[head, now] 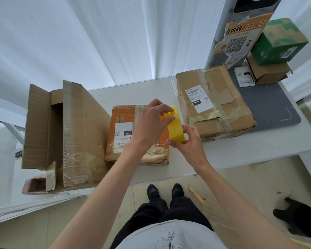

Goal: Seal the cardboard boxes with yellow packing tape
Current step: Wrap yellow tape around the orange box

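- Left hand (152,121) pinched the yellow tape (175,126) at its upper end.
- Right hand (186,141) gripped the lower end, above an orange box (126,119).

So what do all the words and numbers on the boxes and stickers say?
"060" and "060-068-A05": white label on the big brown box.
"060" and "068-A05", upside down: white label on the orange box.
Poster on the pillar: large Chinese characters, a QR code; small print unreadable.
Green box sticker: too blurred.
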Demonstrator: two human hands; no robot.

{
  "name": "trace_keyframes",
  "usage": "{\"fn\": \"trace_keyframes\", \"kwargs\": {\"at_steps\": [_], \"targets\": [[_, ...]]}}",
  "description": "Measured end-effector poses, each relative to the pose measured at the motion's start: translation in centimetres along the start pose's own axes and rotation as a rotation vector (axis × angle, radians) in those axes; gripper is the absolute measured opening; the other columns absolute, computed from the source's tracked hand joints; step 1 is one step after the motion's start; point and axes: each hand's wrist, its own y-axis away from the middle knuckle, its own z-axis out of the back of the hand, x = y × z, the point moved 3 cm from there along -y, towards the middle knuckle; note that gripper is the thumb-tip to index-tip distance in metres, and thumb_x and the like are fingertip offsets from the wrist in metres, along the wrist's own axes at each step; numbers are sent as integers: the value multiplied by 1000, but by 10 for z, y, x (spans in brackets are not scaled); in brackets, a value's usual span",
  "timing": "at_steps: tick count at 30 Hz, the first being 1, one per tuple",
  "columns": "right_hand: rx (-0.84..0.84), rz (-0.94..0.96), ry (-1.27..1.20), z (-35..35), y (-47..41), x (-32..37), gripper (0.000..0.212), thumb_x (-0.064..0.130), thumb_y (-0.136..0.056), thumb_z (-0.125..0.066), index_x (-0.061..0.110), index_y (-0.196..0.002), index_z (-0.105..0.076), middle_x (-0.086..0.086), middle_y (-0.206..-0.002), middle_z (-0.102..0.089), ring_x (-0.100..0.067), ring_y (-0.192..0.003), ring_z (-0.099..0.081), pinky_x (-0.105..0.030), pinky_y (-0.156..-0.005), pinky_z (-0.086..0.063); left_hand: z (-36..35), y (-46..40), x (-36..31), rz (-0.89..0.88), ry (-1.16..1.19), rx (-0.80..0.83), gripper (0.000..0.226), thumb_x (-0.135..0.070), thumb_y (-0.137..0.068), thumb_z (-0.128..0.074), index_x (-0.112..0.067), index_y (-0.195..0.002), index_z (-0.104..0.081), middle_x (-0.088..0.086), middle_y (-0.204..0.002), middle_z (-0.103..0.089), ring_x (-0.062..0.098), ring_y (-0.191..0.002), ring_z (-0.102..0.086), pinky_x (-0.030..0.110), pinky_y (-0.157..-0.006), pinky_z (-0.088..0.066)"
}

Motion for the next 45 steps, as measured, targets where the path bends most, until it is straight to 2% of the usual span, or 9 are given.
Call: {"fn": "trace_keyframes", "kwargs": {"at_steps": [6, 12, 19, 25, 28, 34, 37, 41, 45], "targets": [[51, 35, 63, -3, 6, 3, 60, 52, -68, -82, 9, -103, -59, -4, -129, -45, -32, -115, -58, -45, -84, -59, -1, -8, 9, 81, 69, -35, 6, -4, -87, -73, -9, -86, -76, -13, -82, -59, -15, -78, -58, 6, -70, -42], [140, 3, 33, -6, 11, 1, 27, 31, -95, -69, 11, -110, -58, -8, -104, -67, -28, -87, -73, -42, -79, -61, -16, -3, 18, 34, -59, 8, 7, -6, -98, -58, -7, -93, -63, -1, -96, -56, 18, -95, -49, 33, -84, -43], [42, -83, -43, 4, 5, -7, 21, 24, -97, -68, 7, -108, -60, -10, -103, -67, -28, -74, -75, -39, -74, -64, -25, 28, 0, -159, 19, 46, 12, -2, -100, -52, -11, -92, -54, -1, -96, -53, 13, -80, -48, 20, -69, -38], [20, -20, 24, 13, 12, -20, 19, 27, -95, -70, 13, -99, -57, -11, -95, -64, -38, -85, -69, -55, -82, -58, -32, 19, 5, 229, 232, 75, 5, -9, -100, -56, -11, -96, -58, 5, -104, -57, 18, -87, -56, 13, -70, -43], [13, 21, 46, 14, 18, -25, 21, 31, -95, -70, 17, -97, -55, -13, -92, -63, -42, -87, -66, -61, -81, -53, -39, 11, 11, 291, 215, 110, 1, -13, -97, -62, -14, -98, -63, 4, -108, -53, 17, -93, -56, 13, -75, -44], [-51, 13, 122, 28, 29, -43, 20, 37, -93, -71, 27, -94, -54, 0, -87, -63, -25, -79, -66, -46, -68, -56, -61, 9, 30, 449, 230, 137, 58, -34, -80, -84, -26, -125, -49, 3, -118, -52, 18, -106, -58, 42, -91, -56], [-70, -48, 142, 43, 39, -63, 19, 36, -92, -73, 31, -94, -55, 2, -91, -66, -24, -83, -68, -41, -70, -56, -80, 15, 36, 503, 135, 247, 70, -48, -76, -85, -23, -130, -47, 3, -127, -45, 19, -113, -52, 43, -100, -50], [2, -125, 252, 63, 51, -90, 21, 32, -85, -79, 33, -93, -60, 13, -90, -65, -11, -81, -66, -26, -67, -53, -98, 31, 42, 443, 71, 261, 54, -54, -87, -73, -19, -124, -55, 2, -120, -52, 15, -105, -52, 29, -90, -44], [42, -267, 362, 84, 59, -124, 25, 32, -84, -80, 29, -104, -64, 10, -103, -64, -15, -95, -62, -25, -75, -46, -99, 42, 52, 423, 65, 265, 32, -44, -95, -66, -17, -112, -63, 1, -110, -58, 14, -101, -57, 32, -89, -49]]}}
